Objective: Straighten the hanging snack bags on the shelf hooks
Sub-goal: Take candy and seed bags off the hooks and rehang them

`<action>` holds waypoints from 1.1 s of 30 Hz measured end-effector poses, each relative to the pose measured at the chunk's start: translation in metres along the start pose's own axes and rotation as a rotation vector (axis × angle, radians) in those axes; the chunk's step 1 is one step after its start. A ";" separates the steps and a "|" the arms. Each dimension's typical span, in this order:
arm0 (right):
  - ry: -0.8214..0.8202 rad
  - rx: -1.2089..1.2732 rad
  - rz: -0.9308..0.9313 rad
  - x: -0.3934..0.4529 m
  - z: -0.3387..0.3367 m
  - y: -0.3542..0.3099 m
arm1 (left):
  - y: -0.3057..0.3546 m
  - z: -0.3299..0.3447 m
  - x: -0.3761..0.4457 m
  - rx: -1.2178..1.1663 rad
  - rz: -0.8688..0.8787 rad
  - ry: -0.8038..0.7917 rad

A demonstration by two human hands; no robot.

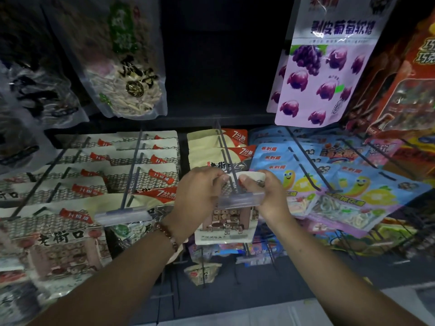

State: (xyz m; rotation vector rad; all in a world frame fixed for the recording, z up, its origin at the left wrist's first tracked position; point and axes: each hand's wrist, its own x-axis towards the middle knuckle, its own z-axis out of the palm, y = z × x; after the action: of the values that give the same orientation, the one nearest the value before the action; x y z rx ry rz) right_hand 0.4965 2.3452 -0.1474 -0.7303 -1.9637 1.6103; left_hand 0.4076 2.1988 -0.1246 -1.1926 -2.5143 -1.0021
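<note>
A cream snack bag (226, 228) with a printed shop front hangs at the front of the middle hook (223, 158). My left hand (200, 192) pinches its top left corner and my right hand (266, 195) pinches its top right corner, both just behind the clear price tag holder (240, 200) at the hook's tip. More cream bags with red corners (235, 147) hang behind it on the same hook. A bead bracelet circles my left wrist.
Rows of cream and red bags (113, 170) fill the hooks to the left. Blue fruit-candy bags (329, 184) hang to the right. Above hang a seed bag (127, 67) and a purple grape-candy bag (322, 74). Lower hooks carry more packets.
</note>
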 end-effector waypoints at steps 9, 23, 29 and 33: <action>0.085 -0.085 -0.095 0.012 0.013 0.007 | -0.016 0.018 0.004 0.243 0.104 0.079; 0.060 -0.439 -0.033 -0.086 0.004 0.048 | -0.048 0.046 -0.113 0.269 0.263 -0.241; 0.032 -0.760 0.060 -0.133 -0.026 0.084 | -0.041 0.070 -0.154 0.208 0.243 -0.350; -0.043 -0.948 0.112 -0.154 -0.048 0.100 | -0.036 0.080 -0.173 0.240 0.217 -0.396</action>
State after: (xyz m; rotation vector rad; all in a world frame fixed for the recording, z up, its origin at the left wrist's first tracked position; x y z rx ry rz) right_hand 0.6517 2.2914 -0.2434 -1.1477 -2.7382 0.6537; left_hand 0.5047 2.1274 -0.2764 -1.6722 -2.6086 -0.4304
